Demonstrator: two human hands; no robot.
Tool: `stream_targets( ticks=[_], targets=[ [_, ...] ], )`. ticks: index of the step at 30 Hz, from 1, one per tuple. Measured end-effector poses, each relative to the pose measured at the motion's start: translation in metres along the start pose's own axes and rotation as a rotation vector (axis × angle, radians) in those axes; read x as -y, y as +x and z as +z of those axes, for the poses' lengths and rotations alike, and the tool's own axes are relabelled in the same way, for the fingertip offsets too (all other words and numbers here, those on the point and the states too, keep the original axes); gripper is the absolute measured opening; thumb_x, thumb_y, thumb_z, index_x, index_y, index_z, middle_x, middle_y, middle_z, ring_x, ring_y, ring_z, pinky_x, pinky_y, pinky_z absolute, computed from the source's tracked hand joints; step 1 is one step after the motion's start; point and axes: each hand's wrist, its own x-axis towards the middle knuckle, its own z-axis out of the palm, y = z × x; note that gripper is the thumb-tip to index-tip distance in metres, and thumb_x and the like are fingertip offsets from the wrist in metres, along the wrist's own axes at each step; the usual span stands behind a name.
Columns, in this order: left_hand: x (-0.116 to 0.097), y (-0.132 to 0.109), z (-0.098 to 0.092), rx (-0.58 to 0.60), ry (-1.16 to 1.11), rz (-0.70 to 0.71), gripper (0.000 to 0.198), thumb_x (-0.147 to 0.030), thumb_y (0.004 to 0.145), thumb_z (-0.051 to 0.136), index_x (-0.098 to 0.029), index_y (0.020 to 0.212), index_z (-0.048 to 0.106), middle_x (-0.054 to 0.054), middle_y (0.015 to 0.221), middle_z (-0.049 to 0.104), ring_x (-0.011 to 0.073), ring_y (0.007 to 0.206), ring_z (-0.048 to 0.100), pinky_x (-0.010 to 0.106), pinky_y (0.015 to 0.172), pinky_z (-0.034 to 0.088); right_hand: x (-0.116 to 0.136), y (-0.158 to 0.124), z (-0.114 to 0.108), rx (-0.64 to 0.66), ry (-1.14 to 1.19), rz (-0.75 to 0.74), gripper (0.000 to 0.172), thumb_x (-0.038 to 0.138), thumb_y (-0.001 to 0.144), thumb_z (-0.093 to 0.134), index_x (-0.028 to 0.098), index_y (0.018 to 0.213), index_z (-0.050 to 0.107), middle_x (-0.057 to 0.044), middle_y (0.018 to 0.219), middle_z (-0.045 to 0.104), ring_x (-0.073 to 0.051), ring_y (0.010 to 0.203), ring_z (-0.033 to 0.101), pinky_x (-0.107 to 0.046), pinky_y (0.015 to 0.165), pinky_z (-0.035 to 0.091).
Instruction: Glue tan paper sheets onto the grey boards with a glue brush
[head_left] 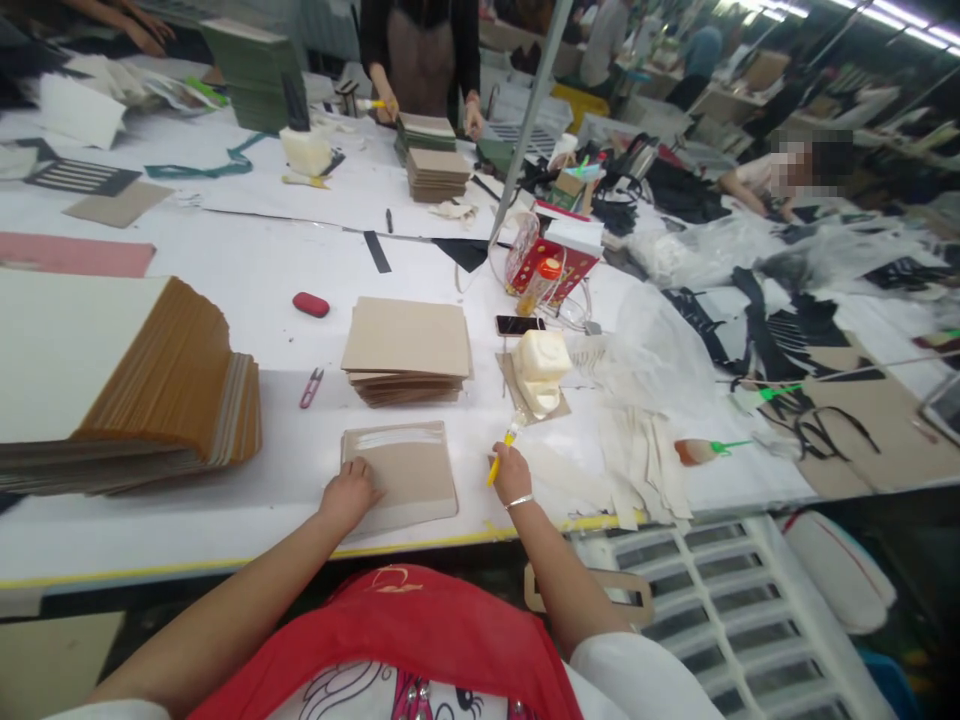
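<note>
My left hand (pixel 351 494) rests on the left side of a tan board (pixel 409 470), its fingers partly curled and the thumb out on the surface. A whitish wet-looking streak runs along the board's far edge. In my right hand (pixel 511 474) is a small yellow-handled brush (pixel 512 434), its bristles pointing away from me toward a cream plastic tub (pixel 541 365). That tub stands on a scrap of brown board. Directly beyond the board under my left hand lies a stack of similar tan boards (pixel 407 338).
A tall stack of brown-edged sheets (pixel 172 380) stands at the left. Pink thread snips (pixel 311 388) and a red case (pixel 310 304) lie near it. Fabric strips (pixel 649 460) and a glue bottle (pixel 701 452) are at the right. Across the table a co-worker (pixel 424 60) handles boards.
</note>
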Motion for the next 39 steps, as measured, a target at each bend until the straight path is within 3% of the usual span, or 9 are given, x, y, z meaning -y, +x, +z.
stream_targets(
  ticks=[7, 11, 14, 17, 22, 25, 30, 33, 39],
  targets=[
    [-0.005, 0.005, -0.017, 0.062, -0.010, -0.057, 0.040, -0.039, 0.073, 0.055, -0.012, 0.102, 0.051, 0.014, 0.108, 0.049, 0.0263, 0.104, 0.044, 0.035, 0.082, 0.039, -0.007, 0.030, 0.021, -0.076, -0.123, -0.058, 0.016, 0.017, 0.080, 0.045, 0.016, 0.092, 0.055, -0.005, 0.070, 0.054, -0.017, 0.074, 0.045, -0.027, 0.070, 0.028],
    [-0.015, 0.005, -0.022, -0.055, -0.095, 0.013, 0.049, -0.031, 0.070, 0.060, -0.015, 0.113, 0.046, 0.014, 0.115, 0.048, 0.0289, 0.107, 0.042, 0.040, 0.087, 0.036, -0.008, 0.035, 0.014, -0.079, -0.097, -0.099, 0.014, 0.016, 0.079, 0.045, 0.016, 0.089, 0.055, -0.004, 0.067, 0.054, -0.016, 0.071, 0.045, -0.027, 0.070, 0.029],
    [-0.038, 0.013, -0.028, -0.165, -0.387, 0.119, 0.064, -0.032, 0.067, 0.063, -0.017, 0.124, 0.038, 0.012, 0.122, 0.045, 0.0260, 0.108, 0.043, 0.038, 0.091, 0.035, 0.007, 0.029, 0.005, -0.137, 0.010, -0.208, 0.011, 0.018, 0.079, 0.045, 0.014, 0.086, 0.053, -0.004, 0.069, 0.054, -0.016, 0.072, 0.046, -0.027, 0.071, 0.031],
    [-0.067, 0.030, -0.035, -0.145, -0.843, 0.015, 0.073, -0.041, 0.063, 0.065, -0.017, 0.126, 0.035, 0.010, 0.113, 0.051, 0.0172, 0.084, 0.055, 0.031, 0.078, 0.044, 0.036, 0.018, -0.004, -0.203, 0.159, -0.367, 0.010, 0.018, 0.080, 0.042, 0.015, 0.086, 0.050, -0.004, 0.073, 0.054, -0.016, 0.074, 0.047, -0.027, 0.073, 0.034],
    [-0.087, 0.050, -0.039, -0.047, -1.217, -0.100, 0.022, -0.033, 0.066, 0.060, -0.014, 0.077, 0.060, 0.001, 0.070, 0.060, 0.0121, 0.065, 0.055, 0.024, 0.063, 0.044, 0.077, 0.002, -0.003, -0.210, 0.265, -0.481, 0.009, 0.016, 0.081, 0.039, 0.017, 0.084, 0.048, -0.003, 0.072, 0.052, -0.016, 0.073, 0.047, -0.030, 0.074, 0.038],
    [-0.075, 0.045, -0.034, -0.024, -1.394, -0.179, 0.016, -0.029, 0.069, 0.055, -0.014, 0.067, 0.058, -0.002, 0.055, 0.055, 0.0102, 0.054, 0.052, 0.021, 0.050, 0.041, 0.084, -0.005, 0.005, -0.181, 0.356, -0.424, 0.010, 0.019, 0.081, 0.040, 0.017, 0.088, 0.047, -0.004, 0.076, 0.052, -0.016, 0.074, 0.049, -0.029, 0.070, 0.041],
    [-0.037, 0.030, -0.021, -0.051, -1.726, -0.448, 0.016, -0.029, 0.068, 0.058, -0.014, 0.074, 0.057, -0.001, 0.065, 0.057, 0.0096, 0.057, 0.057, 0.020, 0.050, 0.045, 0.078, -0.011, 0.012, -0.001, 0.480, -0.210, 0.019, 0.027, 0.078, 0.043, 0.018, 0.095, 0.044, -0.003, 0.080, 0.055, -0.015, 0.070, 0.054, -0.027, 0.066, 0.042],
    [-0.014, 0.027, -0.011, -0.089, -1.681, -0.555, 0.013, -0.028, 0.071, 0.055, -0.015, 0.073, 0.056, -0.001, 0.066, 0.058, 0.0097, 0.060, 0.059, 0.022, 0.056, 0.048, 0.077, -0.003, 0.013, 0.076, 0.449, -0.061, 0.020, 0.032, 0.078, 0.043, 0.019, 0.094, 0.044, 0.000, 0.070, 0.054, -0.014, 0.058, 0.052, -0.025, 0.057, 0.038],
    [0.025, 0.037, 0.000, -0.182, -1.452, -0.650, 0.018, -0.033, 0.072, 0.054, -0.017, 0.065, 0.055, -0.004, 0.048, 0.050, 0.0103, 0.046, 0.051, 0.021, 0.046, 0.040, 0.096, 0.038, 0.029, 0.021, 0.385, 0.079, 0.025, 0.035, 0.078, 0.043, 0.018, 0.097, 0.044, 0.001, 0.066, 0.052, -0.013, 0.052, 0.047, -0.023, 0.051, 0.030]
  ],
)
